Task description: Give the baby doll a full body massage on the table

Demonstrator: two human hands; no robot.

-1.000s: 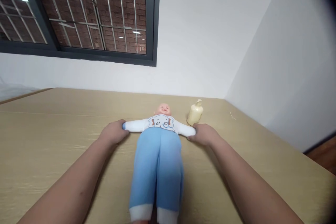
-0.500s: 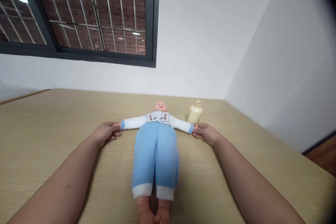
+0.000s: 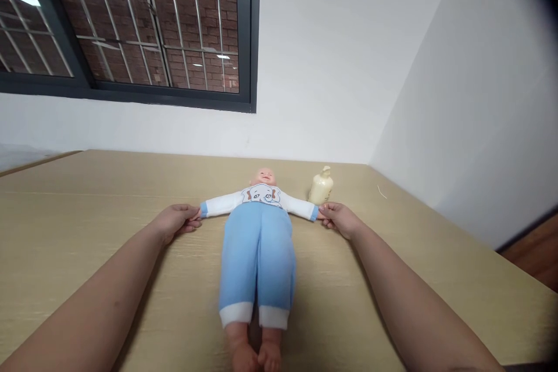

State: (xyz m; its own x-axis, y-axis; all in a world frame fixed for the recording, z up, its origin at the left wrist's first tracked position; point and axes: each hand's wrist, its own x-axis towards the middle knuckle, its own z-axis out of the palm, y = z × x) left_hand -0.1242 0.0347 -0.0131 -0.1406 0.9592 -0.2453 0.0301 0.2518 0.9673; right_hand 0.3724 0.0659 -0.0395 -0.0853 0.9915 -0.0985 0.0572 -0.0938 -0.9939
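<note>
Head cam — left hand (image 3: 178,222) and right hand (image 3: 340,220) pinching the doll (image 3: 257,250) by its hands (image 3: 199,214) — tan table (image 3: 131,177) under it, barred window (image 3: 192,23) beyond.

Between left hand (image 3: 174,223) and right hand (image 3: 342,220), the doll's (image 3: 244,238) white shirt (image 3: 291,204) has blue cuffs (image 3: 203,209) and a cartoon print (image 3: 262,193), its blue trousers (image 3: 275,267) white hems (image 3: 236,314). Beyond the right hand, the bottle (image 3: 321,188) is cream.
</note>
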